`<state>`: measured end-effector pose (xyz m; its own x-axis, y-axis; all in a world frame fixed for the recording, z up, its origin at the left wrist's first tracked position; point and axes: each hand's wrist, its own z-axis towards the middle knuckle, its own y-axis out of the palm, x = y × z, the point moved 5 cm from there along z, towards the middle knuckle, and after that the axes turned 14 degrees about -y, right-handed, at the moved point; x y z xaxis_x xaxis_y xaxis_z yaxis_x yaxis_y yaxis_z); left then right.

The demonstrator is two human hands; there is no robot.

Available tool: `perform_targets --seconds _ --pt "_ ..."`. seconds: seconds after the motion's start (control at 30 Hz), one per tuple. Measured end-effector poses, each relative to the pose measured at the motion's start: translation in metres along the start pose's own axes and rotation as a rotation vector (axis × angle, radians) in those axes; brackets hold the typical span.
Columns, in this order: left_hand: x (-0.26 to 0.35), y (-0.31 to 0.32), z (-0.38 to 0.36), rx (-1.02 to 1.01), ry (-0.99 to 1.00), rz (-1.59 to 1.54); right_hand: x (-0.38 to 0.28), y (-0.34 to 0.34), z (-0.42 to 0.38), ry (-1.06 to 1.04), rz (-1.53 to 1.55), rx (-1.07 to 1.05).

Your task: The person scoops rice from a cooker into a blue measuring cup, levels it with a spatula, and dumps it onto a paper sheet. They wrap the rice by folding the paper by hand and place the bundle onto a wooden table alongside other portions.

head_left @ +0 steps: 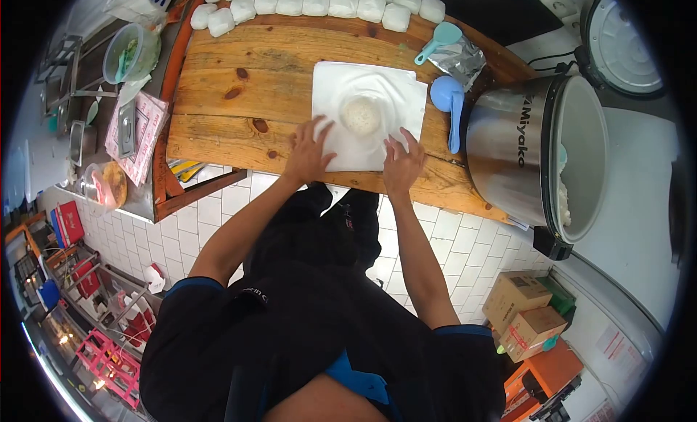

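A round mound of white rice (361, 116) lies on white paper sheets (341, 157) at the front of the wooden table. My left hand (311, 150) rests at the paper's left edge, fingers apart, with nothing in it. On the other side, my right hand (404, 159) touches the paper's lower right part, its fingers spread and curved. Neither hand touches the rice.
White wrapped packets (343, 3) line the table's (210, 81) far edge. A teal scoop (446, 34), foil (465, 63) and a blue scoop (446, 94) lie right of the paper. A large rice cooker (508, 139) stands open at the right.
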<state>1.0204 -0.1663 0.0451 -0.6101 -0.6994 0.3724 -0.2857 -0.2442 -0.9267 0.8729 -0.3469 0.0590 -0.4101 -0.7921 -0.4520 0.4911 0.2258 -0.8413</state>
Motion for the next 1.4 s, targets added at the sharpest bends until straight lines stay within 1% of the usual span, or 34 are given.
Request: perform_targets --seconds 0.03,0.07,0.13,0.17,0.23,0.27,0.33,0.37,0.4,0.43,0.47,0.53,0.6,0.67,0.73,0.77,0.8,0.83,0.87,0.9,0.93,0.97,1.0,1.03,1.07,1.1,1.13,1.17,1.2,1.27,1.3,1.33,1.37,1.4 --pt "0.012 -0.001 -0.007 -0.004 0.108 0.076 0.001 0.005 0.001 0.086 0.172 -0.051" --pt "0.020 -0.004 -0.012 -0.007 0.105 0.076 -0.002 -0.001 0.006 0.087 0.173 -0.055" --pt "0.042 -0.005 -0.018 -0.133 0.182 -0.049 0.006 -0.005 0.013 0.274 0.448 -0.126" --pt "0.045 -0.002 -0.016 -0.144 0.164 -0.089 0.016 -0.003 0.013 0.272 0.446 -0.125" --pt "0.040 0.001 -0.016 -0.125 0.130 -0.137 0.031 0.006 0.009 0.422 1.097 -0.084" --pt "0.036 0.002 -0.015 -0.107 0.097 -0.182 0.038 0.001 0.008 0.419 1.096 -0.085" --pt "0.019 0.004 -0.013 -0.095 0.068 -0.246 0.038 -0.008 0.004 0.435 1.510 -0.089" --pt "0.006 0.006 -0.012 -0.088 0.039 -0.308 0.037 -0.010 0.005 0.437 1.507 -0.093" --pt "-0.009 0.007 -0.010 -0.092 0.038 -0.311 0.036 -0.015 0.007 0.311 1.218 -0.161" --pt "-0.023 0.007 -0.007 -0.093 0.104 -0.400 0.036 -0.018 0.009 0.188 0.927 -0.221" --pt "-0.026 0.003 -0.006 -0.094 0.171 -0.489 0.044 -0.016 0.007 0.193 0.924 -0.222" --pt "-0.028 -0.005 -0.002 -0.141 0.129 -0.565 0.046 -0.014 0.009 -0.207 0.370 -0.419" --pt "-0.033 -0.014 0.001 -0.182 0.087 -0.634 0.049 -0.019 0.005 -0.259 0.327 -0.427" --pt "-0.036 -0.019 -0.003 -0.248 0.136 -0.645 0.036 -0.034 0.003 -0.316 0.279 -0.442" --pt "-0.040 -0.031 -0.013 -0.201 0.086 -0.670 0.011 -0.060 0.009 -0.556 0.252 -0.182" --pt "-0.043 -0.036 -0.016 -0.171 0.042 -0.692 0.011 -0.049 0.013 -0.555 0.255 -0.182" --pt "-0.041 -0.033 -0.012 -0.180 0.037 -0.692 0.024 -0.030 0.017 -0.310 0.489 -0.218" --pt "-0.046 -0.018 0.000 -0.272 -0.171 -0.603 0.034 -0.013 0.015 -0.051 0.713 -0.251" --pt "-0.052 -0.004 0.011 -0.352 -0.368 -0.507 0.031 -0.008 0.024 -0.046 0.710 -0.250" --pt "-0.048 -0.004 0.020 -0.214 -0.271 -0.487 0.035 0.007 0.031 0.154 0.552 -0.460" --pt "-0.044 -0.004 0.026 -0.210 -0.266 -0.489 0.043 0.016 0.030 0.352 0.385 -0.665" --pt "-0.044 -0.003 0.031 -0.216 -0.314 -0.338 0.045 0.018 0.034 0.349 0.387 -0.661" --pt "-0.045 -0.002 0.033 -0.220 -0.366 -0.185 0.051 0.020 0.034 0.403 0.295 -0.683" --pt "-0.042 -0.002 0.029 -0.220 -0.375 -0.183 0.055 0.022 0.031 0.455 0.202 -0.710" --pt "-0.027 -0.018 0.024 0.097 -0.161 -0.195 0.045 0.018 0.038 0.451 0.205 -0.716" --pt "-0.011 -0.033 0.016 0.413 0.064 -0.202 0.035 0.005 0.056 0.323 0.035 -0.544" --pt "0.001 -0.018 0.014 0.275 0.183 -0.255 0.024 -0.007 0.071 0.195 -0.132 -0.368" --pt "0.018 -0.008 0.011 0.131 0.296 -0.308 0.021 0.007 0.084 -0.035 -0.025 -0.193" --pt "0.030 -0.001 0.011 0.124 0.288 -0.310 0.018 0.021 0.096 -0.259 0.083 -0.021" --pt "0.044 -0.008 0.024 0.182 0.020 -0.415 -0.007 0.044 0.115 -0.390 0.269 -0.061" --pt "0.039 0.002 0.032 0.101 -0.030 -0.417 -0.012 0.044 0.123 -0.386 0.268 -0.059" --pt "0.040 0.000 0.033 0.097 -0.025 -0.414 -0.017 0.052 0.131 -0.263 0.266 -0.320" --pt "0.040 -0.004 0.036 0.089 -0.087 -0.477 -0.020 0.058 0.132 -0.137 0.264 -0.581" --pt "0.039 -0.009 0.037 0.083 -0.153 -0.542 -0.027 0.049 0.133 -0.136 0.267 -0.581"
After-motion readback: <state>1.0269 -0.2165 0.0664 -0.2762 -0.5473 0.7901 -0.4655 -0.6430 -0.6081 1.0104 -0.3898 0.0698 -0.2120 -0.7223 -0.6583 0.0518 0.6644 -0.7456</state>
